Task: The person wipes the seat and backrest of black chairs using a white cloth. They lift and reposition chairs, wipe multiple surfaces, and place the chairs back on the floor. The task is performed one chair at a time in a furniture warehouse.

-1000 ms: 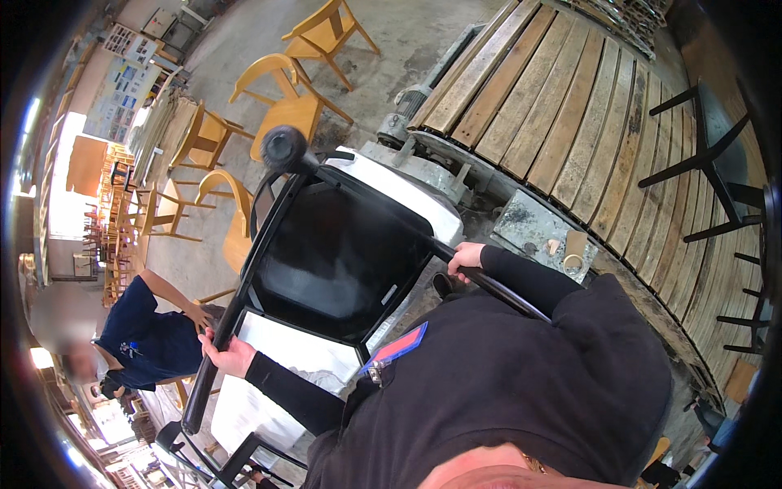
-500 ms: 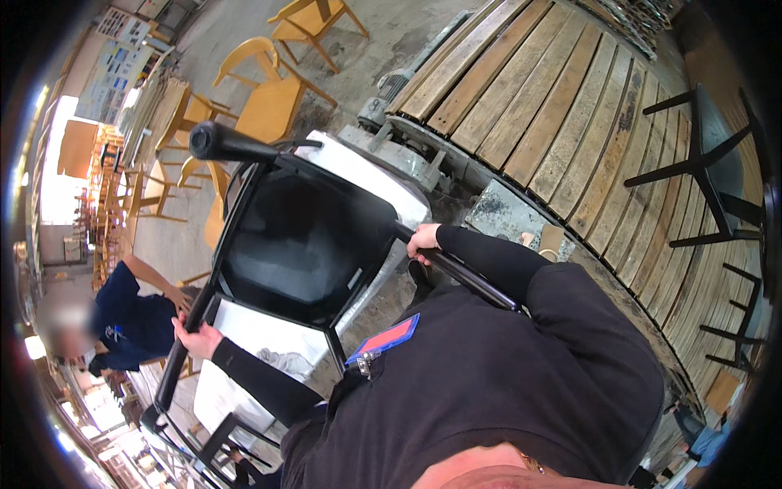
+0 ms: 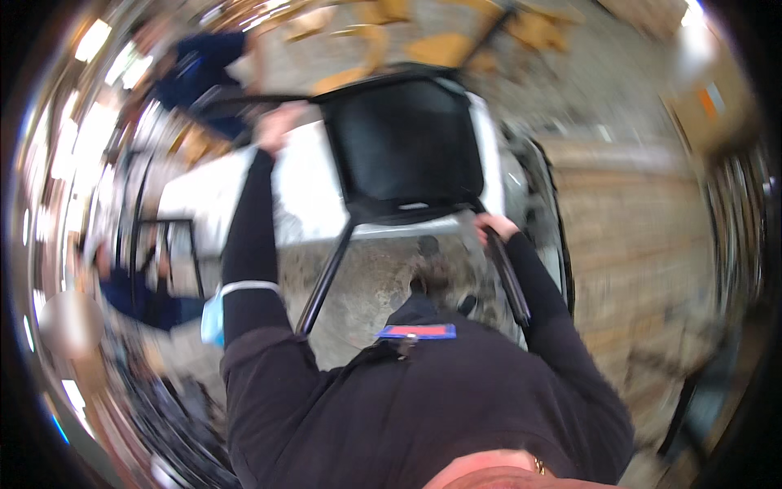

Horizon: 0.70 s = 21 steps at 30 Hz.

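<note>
A black chair is in front of me, its dark square seat panel facing me and two legs slanting down toward my body. My left hand is closed round a black bar at the chair's far left corner; motion blurs the fingers. At the near right corner my right hand grips a chair leg just below the seat. Behind and left of the chair lies a white-covered table. Whether the chair rests on it or hangs above it, I cannot tell.
Two people in dark blue, one at the upper left and another at the left, are nearby. A black chair frame stands beyond the table. To the right runs a wooden slatted platform; yellow-brown chairs stand at the back.
My view and body have turned left, so the surroundings sit differently. The chair has moved right and up in the picture, its seat now squarer to me. Both hands keep their hold.
</note>
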Tool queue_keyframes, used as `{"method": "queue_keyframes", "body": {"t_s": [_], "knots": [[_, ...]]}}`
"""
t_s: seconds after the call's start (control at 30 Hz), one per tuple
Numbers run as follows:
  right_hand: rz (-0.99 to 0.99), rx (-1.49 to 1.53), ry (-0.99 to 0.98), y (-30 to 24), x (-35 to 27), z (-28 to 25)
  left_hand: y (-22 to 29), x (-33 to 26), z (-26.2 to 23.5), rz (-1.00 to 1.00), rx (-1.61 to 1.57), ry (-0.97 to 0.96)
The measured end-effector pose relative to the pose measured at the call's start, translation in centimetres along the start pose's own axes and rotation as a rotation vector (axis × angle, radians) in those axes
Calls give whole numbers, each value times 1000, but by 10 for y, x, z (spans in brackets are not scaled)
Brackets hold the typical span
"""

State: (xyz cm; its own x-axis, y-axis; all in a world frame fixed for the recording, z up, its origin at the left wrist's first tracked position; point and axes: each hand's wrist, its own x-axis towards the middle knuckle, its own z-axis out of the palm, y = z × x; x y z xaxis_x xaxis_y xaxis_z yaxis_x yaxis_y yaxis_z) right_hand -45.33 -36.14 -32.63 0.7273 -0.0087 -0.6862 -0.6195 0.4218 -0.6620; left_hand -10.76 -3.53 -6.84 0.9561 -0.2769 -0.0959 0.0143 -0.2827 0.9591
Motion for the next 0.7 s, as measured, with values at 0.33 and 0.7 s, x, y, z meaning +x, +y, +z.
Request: {"method": "queue_keyframes", "body": {"t_s": [0.33, 0.7], "knots": [[40, 155, 196, 132, -51, -4, -241, -398, -107, -397, -120, 426], [117, -1685, -415, 296, -33, 289, -379, -905, -134, -1381, 151, -30]]}}
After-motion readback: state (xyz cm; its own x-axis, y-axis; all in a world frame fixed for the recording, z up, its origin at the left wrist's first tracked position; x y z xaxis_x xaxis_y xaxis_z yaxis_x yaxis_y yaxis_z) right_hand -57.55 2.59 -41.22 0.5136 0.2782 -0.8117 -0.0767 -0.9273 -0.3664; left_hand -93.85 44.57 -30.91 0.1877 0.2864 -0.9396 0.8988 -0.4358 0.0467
